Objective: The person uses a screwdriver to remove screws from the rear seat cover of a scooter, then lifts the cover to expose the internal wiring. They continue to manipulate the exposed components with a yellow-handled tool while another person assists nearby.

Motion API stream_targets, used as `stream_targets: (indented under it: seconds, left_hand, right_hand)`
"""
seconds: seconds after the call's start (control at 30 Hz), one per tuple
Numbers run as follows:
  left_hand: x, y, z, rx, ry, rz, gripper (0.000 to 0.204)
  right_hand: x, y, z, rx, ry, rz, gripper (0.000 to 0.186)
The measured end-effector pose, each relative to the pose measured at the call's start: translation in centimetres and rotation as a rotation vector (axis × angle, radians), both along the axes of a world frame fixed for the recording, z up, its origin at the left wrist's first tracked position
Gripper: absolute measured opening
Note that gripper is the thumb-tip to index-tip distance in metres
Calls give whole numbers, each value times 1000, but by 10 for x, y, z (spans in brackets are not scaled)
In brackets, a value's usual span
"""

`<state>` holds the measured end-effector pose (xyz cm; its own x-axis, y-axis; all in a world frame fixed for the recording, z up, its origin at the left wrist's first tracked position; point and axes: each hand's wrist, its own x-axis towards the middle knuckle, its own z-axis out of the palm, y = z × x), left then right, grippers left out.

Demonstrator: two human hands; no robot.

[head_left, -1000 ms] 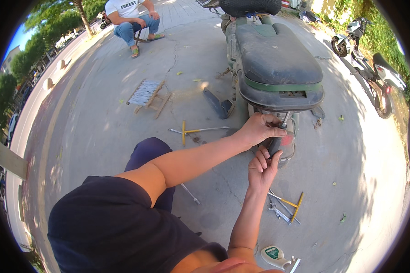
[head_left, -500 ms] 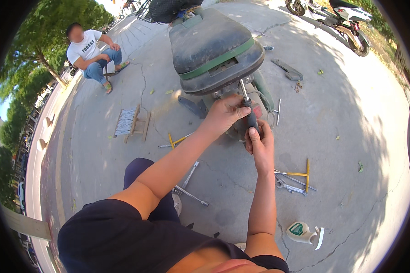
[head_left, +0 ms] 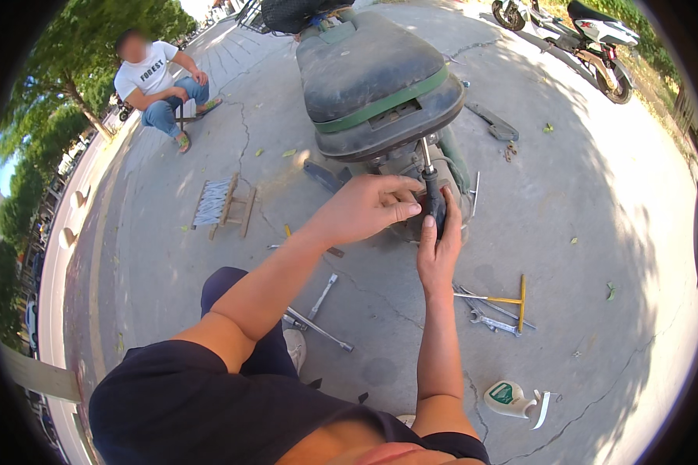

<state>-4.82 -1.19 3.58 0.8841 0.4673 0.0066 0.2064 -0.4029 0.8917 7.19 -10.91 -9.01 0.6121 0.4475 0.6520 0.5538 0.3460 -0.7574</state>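
Under the rear of a scooter's dark seat (head_left: 372, 77) hangs a black cylinder (head_left: 432, 186) with a shiny metal rod at its top, like a shock absorber. My right hand (head_left: 440, 240) holds the cylinder low down, thumb on the near side and fingers along its right. To its left is my left hand (head_left: 372, 205), thumb and index finger apart, fingertips close to the cylinder's side; whether they touch it I cannot tell. The scooter's green and dark lower body (head_left: 454, 167) is partly hidden behind my hands.
A yellow T-handle wrench (head_left: 523, 301) and spanners (head_left: 496, 324) lie on the concrete at right, metal socket wrenches (head_left: 326, 318) near my foot. A bottle (head_left: 508, 397), a small folding stool (head_left: 221, 203) and a loose dark panel (head_left: 492, 122) are around. A person (head_left: 159, 85) sits far left.
My left hand has loosened from the upper cylinder and moved slightly down and left, its fingers parting. The right hand stays on the lower part. The view has shifted slightly.
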Motion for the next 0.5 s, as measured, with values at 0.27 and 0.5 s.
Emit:
stream_targets:
  seconds: [0.27,0.5]
  left_hand:
    - [-34,-8,47,-4,-536,-215,46]
    - [-19,39,108,554,-750,-5,48]
  right_hand:
    - [0,3,14,-57,-102,-169,49]
    - [11,4,17,-49,-34,-173,45]
